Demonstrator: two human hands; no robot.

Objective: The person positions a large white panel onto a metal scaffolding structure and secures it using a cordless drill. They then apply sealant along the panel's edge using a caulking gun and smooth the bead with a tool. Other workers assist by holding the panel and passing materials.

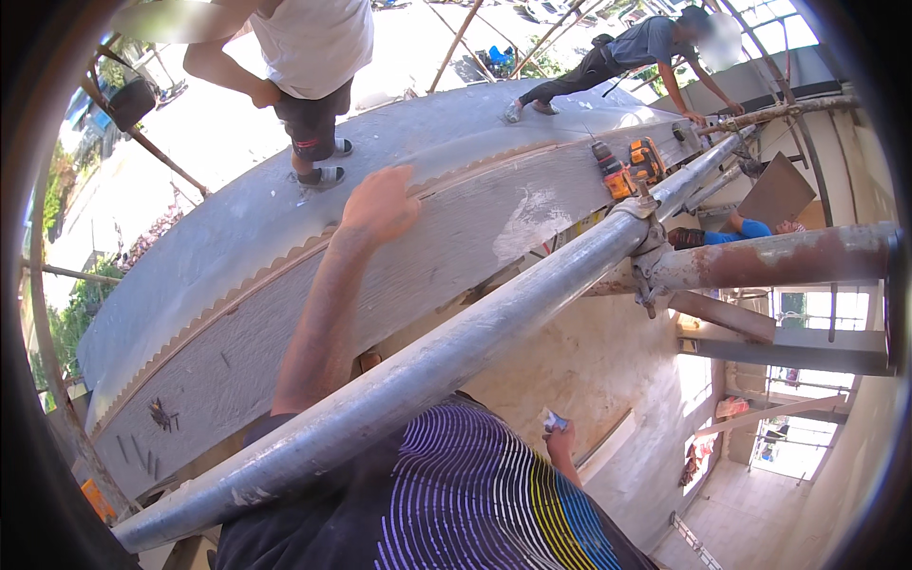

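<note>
My left hand (pixel 380 204) is stretched out over a long curved grey board (pixel 446 228), beside its scalloped trim (pixel 252 285). Its finger and thumb look apart with nothing visible between them; whether it touches the trim I cannot tell. Low on my right side, my right hand (pixel 560 442) is closed around a small white and bluish thing (pixel 554 419), too small to name. A thick metal scaffold pipe (pixel 399 380) crosses in front of my body, between my chest and the board.
An orange and black cordless drill (pixel 613 171) and another orange power tool (pixel 647 160) lie on the board. Several nails (pixel 161 415) lie at its left end. Two people (pixel 318 47) (pixel 617 57) are on the grey surface beyond. A rusty pipe (pixel 769 261) joins the scaffold at right, above a deep drop.
</note>
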